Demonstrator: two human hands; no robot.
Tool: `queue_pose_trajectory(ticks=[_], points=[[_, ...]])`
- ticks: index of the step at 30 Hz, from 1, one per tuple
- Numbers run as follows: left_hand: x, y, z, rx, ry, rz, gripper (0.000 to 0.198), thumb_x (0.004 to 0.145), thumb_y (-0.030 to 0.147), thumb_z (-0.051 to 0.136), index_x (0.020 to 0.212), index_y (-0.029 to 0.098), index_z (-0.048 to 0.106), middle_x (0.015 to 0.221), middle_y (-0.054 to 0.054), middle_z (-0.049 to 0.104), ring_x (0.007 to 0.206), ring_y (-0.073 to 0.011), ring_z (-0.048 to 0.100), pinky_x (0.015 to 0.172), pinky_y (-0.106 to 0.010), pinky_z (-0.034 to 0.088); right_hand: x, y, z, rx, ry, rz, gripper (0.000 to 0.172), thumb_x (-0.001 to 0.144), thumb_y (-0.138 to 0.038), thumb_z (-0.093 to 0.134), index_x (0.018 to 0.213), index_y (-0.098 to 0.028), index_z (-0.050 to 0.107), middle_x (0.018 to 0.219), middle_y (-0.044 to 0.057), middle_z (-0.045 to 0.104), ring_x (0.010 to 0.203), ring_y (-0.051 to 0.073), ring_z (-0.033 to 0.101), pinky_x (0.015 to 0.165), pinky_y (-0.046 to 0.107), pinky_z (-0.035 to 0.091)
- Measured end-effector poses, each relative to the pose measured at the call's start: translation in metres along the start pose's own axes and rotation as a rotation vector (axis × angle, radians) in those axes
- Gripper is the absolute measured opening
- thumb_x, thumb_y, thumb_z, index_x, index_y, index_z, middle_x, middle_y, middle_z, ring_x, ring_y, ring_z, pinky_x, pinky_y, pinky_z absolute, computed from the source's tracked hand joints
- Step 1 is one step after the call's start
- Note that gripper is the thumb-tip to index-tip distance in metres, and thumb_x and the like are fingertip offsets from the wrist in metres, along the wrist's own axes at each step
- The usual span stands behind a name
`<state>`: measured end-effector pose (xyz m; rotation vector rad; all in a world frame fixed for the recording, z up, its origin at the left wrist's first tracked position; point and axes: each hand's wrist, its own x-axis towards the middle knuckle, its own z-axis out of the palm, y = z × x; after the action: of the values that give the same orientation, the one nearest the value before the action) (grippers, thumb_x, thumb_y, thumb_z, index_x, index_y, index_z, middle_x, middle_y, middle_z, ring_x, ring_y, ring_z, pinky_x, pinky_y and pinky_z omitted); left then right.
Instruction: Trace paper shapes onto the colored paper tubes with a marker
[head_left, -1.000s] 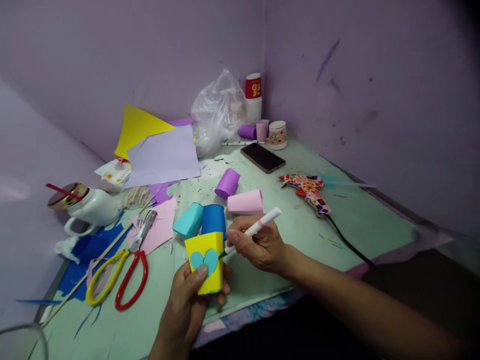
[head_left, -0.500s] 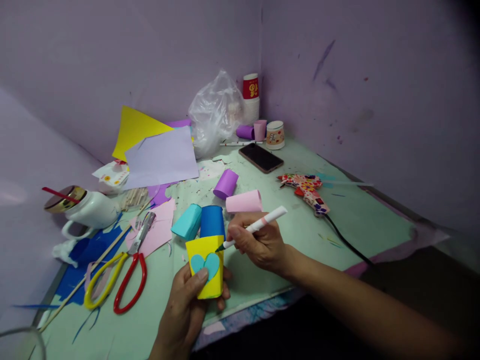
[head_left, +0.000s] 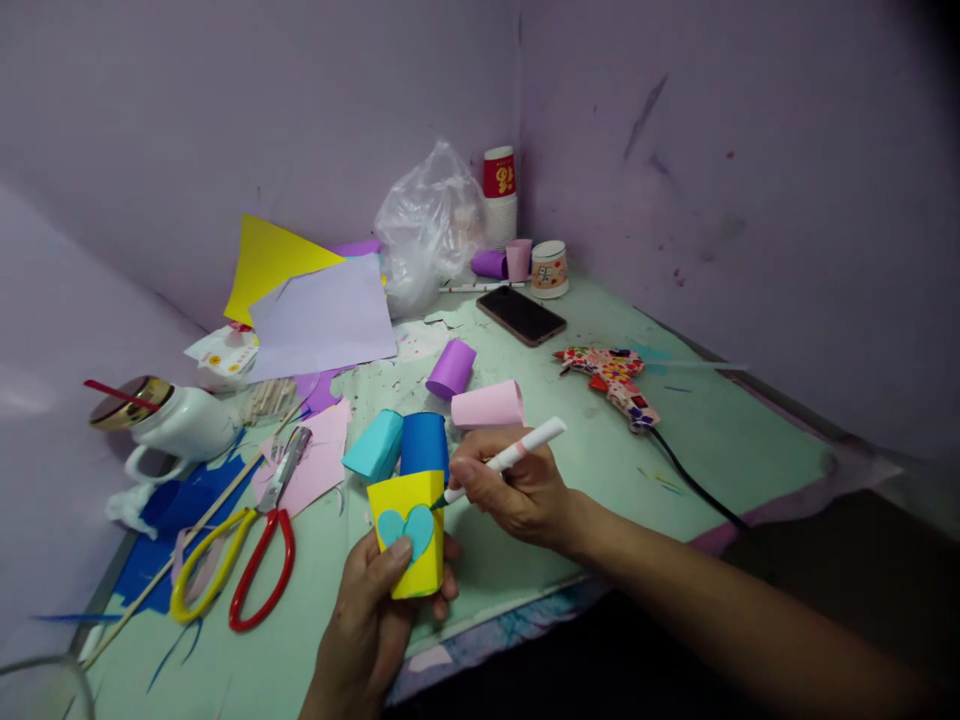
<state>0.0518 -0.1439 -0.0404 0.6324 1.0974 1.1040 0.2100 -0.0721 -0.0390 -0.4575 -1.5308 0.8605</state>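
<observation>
My left hand (head_left: pixel 382 590) is wrapped round a yellow paper cup (head_left: pixel 421 572), its thumb pressed on a turquoise heart (head_left: pixel 420 530) on the cup's front. In my right hand (head_left: pixel 517 490) is a white marker pen (head_left: pixel 534 440), gripped like a pencil. The pen's dark green tip meets the right lobe of the heart, near its upper edge. Just behind the yellow cup lie a blue paper cup (head_left: pixel 424 442) and a turquoise one (head_left: pixel 375 446). A pale pink paper cup (head_left: pixel 487 404) rests beyond my right hand, with a purple one (head_left: pixel 451 368) further back.
Scissors (head_left: pixel 280 500) with one yellow and one red handle lie at the left, by a wooden stick (head_left: pixel 169 556) and a white mug (head_left: pixel 184 425). A phone (head_left: pixel 521 314), a patterned glue gun (head_left: pixel 611 380) and a plastic bag (head_left: pixel 427 230) are further back.
The marker's tip has moved slightly down, from the cup's yellow upper part onto the heart's edge. The yellow cup has shifted a little to the left in my left hand.
</observation>
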Motion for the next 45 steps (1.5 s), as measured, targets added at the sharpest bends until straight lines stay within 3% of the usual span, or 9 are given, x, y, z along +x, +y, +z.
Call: queue_pose_trajectory(ticks=[15, 24, 30, 37, 45], points=[[0.0, 0.0, 0.001, -0.036, 0.012, 0.02, 0.022, 0.069, 0.029, 0.072, 0.081, 0.011, 0.068, 0.071, -0.008, 0.07, 0.051, -0.0165, 0.062, 0.042, -0.024, 0.047, -0.003, 0.001, 0.001, 0.058, -0.036, 0.014, 0.031, 0.09, -0.029, 0.053, 0.063, -0.014, 0.059, 0.051, -0.004, 0.049, 0.044, 0.005, 0.043, 0.043, 0.018, 0.036], [0.0, -0.002, 0.0, -0.028, 0.004, 0.018, 0.026, 0.07, 0.03, 0.071, 0.085, 0.009, 0.067, 0.071, -0.009, 0.071, 0.051, -0.017, 0.063, 0.042, -0.023, 0.046, -0.003, -0.004, 0.001, 0.061, 0.04, 0.047, 0.026, 0.087, -0.023, 0.055, 0.063, -0.014, 0.06, 0.049, -0.004, 0.051, 0.042, 0.005, 0.046, 0.041, 0.017, 0.037], [0.002, -0.007, 0.0, 0.044, -0.023, 0.021, 0.031, 0.07, 0.034, 0.071, 0.086, 0.009, 0.063, 0.066, -0.007, 0.068, 0.047, -0.0152, 0.058, 0.039, -0.024, 0.044, -0.005, -0.004, -0.002, 0.018, 0.236, 0.099, 0.03, 0.092, -0.025, 0.049, 0.066, -0.016, 0.059, 0.052, -0.004, 0.051, 0.039, 0.004, 0.043, 0.036, 0.016, 0.032], [0.005, -0.01, -0.001, 0.058, -0.083, 0.032, 0.024, 0.073, 0.033, 0.069, 0.081, 0.012, 0.06, 0.062, -0.001, 0.059, 0.049, -0.0132, 0.056, 0.042, -0.024, 0.045, -0.006, -0.002, 0.003, -0.036, 0.034, 0.038, 0.022, 0.088, -0.017, 0.053, 0.068, -0.016, 0.062, 0.054, -0.003, 0.054, 0.042, 0.006, 0.046, 0.039, 0.017, 0.035], [0.01, -0.014, -0.008, 0.102, -0.187, 0.041, 0.031, 0.078, 0.035, 0.066, 0.096, 0.01, 0.059, 0.064, 0.0, 0.058, 0.051, -0.0123, 0.055, 0.044, -0.024, 0.047, -0.008, 0.001, 0.005, -0.045, -0.021, 0.045, 0.02, 0.087, -0.013, 0.053, 0.069, -0.016, 0.062, 0.055, -0.003, 0.054, 0.043, 0.005, 0.046, 0.04, 0.016, 0.036]])
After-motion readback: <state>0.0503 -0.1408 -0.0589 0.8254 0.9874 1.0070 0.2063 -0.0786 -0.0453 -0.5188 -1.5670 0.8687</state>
